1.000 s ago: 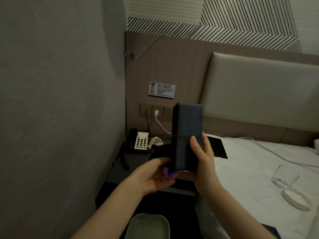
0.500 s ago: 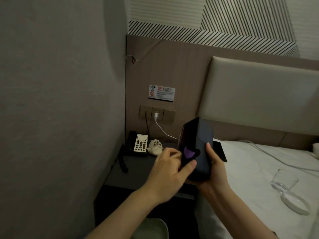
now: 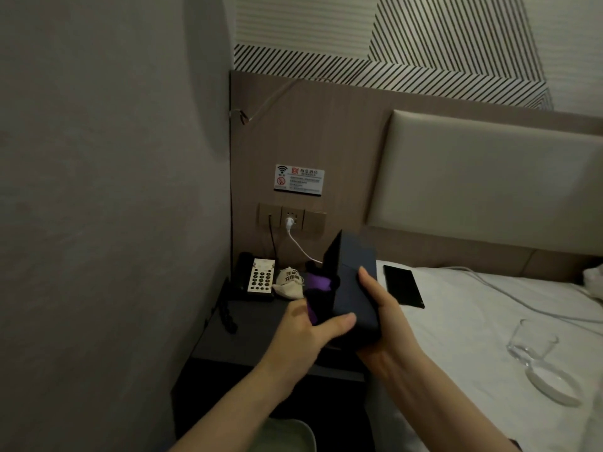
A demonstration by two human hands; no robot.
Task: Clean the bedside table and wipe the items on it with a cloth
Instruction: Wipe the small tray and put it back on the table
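Tilted further now, the dark box (image 3: pixel 355 285) sits gripped in the right hand (image 3: pixel 385 324) above the bedside table (image 3: pixel 248 334); the left hand (image 3: pixel 303 337) pinches a purple cloth (image 3: pixel 318 288) against its side. Telephone (image 3: pixel 257 278) and pouch (image 3: pixel 288 283) stand behind.

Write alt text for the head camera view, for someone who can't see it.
Above a dark bedside table, the right hand holds a dark box while the left hand presses a purple cloth against it. A telephone and small pouch sit behind.

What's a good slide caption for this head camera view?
Right hand holds a dark box while left hand wipes it with a purple cloth.
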